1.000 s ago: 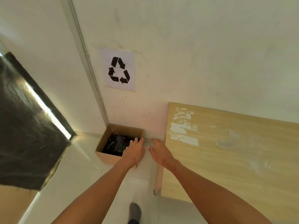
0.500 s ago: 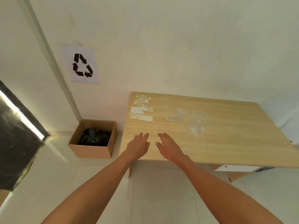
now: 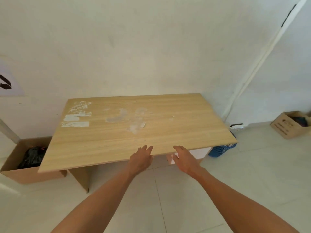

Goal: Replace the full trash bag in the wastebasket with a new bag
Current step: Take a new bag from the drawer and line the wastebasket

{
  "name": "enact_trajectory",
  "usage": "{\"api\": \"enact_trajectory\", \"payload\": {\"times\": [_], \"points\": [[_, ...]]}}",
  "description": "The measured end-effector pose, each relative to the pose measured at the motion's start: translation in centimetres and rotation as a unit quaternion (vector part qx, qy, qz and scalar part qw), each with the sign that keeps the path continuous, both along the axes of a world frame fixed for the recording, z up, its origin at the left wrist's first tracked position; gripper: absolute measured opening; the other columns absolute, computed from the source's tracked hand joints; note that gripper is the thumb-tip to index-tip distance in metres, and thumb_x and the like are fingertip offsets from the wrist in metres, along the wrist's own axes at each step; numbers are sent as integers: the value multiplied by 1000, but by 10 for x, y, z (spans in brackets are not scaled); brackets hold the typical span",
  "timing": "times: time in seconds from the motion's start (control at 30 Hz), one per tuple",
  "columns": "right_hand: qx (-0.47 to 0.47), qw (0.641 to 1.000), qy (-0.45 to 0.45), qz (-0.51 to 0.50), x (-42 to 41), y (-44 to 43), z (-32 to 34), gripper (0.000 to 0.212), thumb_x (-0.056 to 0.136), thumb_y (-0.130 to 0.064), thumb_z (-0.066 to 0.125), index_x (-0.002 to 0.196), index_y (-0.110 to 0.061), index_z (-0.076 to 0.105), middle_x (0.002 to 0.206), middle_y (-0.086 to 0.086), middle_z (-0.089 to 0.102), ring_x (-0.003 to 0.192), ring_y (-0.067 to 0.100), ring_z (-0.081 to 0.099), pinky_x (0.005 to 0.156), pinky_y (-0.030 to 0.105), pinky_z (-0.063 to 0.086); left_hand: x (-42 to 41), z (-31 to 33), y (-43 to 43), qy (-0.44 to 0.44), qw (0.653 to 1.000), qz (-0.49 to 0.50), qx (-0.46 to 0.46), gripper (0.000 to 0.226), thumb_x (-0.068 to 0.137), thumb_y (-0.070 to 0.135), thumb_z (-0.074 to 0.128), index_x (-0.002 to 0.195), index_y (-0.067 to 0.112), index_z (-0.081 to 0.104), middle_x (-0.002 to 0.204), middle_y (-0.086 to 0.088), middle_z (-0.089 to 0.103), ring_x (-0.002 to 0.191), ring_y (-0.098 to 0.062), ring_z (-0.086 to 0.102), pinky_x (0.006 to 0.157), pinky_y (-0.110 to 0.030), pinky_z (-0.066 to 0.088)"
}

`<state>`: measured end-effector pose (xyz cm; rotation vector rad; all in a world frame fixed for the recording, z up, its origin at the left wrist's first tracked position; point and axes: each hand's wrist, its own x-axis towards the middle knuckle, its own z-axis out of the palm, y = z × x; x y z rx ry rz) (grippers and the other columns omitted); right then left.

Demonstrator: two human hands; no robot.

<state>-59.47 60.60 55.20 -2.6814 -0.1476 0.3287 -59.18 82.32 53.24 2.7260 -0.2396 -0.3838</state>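
Note:
A tied black trash bag (image 3: 32, 157) lies inside a cardboard box (image 3: 30, 176) on the floor at the far left, partly hidden behind the table's corner. A blue slatted wastebasket (image 3: 222, 149) stands under the table's right end, mostly covered by the tabletop. My left hand (image 3: 140, 160) and my right hand (image 3: 186, 161) are stretched forward side by side at the table's front edge, fingers apart, holding nothing. No new bag is in view.
The wooden table (image 3: 151, 125) with white tape scraps stands against the wall. A second cardboard box (image 3: 289, 126) sits on the floor at the far right. A recycling sign (image 3: 6, 83) hangs on the wall at left. A power strip (image 3: 237, 126) lies by the wall.
My view has swung to the right, from the box with the black bag to the table and the blue wastebasket. Both hands stayed empty and extended in front of me.

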Motion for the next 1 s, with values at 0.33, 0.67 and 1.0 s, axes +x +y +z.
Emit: {"api": "enact_trajectory", "payload": {"times": [0.33,0.67,1.0], "points": [[-3,998,19,-55,1,-182,-25,49,104,-28,43,150,-10,36,149,9,43,135,25,43,107,42,41,16,-27,-168,2,999,-53,3,47,101,19,40,148,9,36,146,-18,43,131,-38,44,102,-51,43],[-16,999,33,-15,71,-281,-78,44,103,-24,45,144,-9,42,142,9,48,131,24,46,106,41,44,81,-87,-276,20,999,-19,21,52,105,24,37,155,14,26,159,-15,29,145,-35,30,111,-53,35],[-48,994,-72,71,153,-345,-163,45,101,-20,50,143,-8,44,145,14,47,136,31,42,110,42,41,137,-163,-348,-58,992,13,114,54,104,18,40,155,14,23,163,-18,17,151,-40,14,118,-57,20]]}}
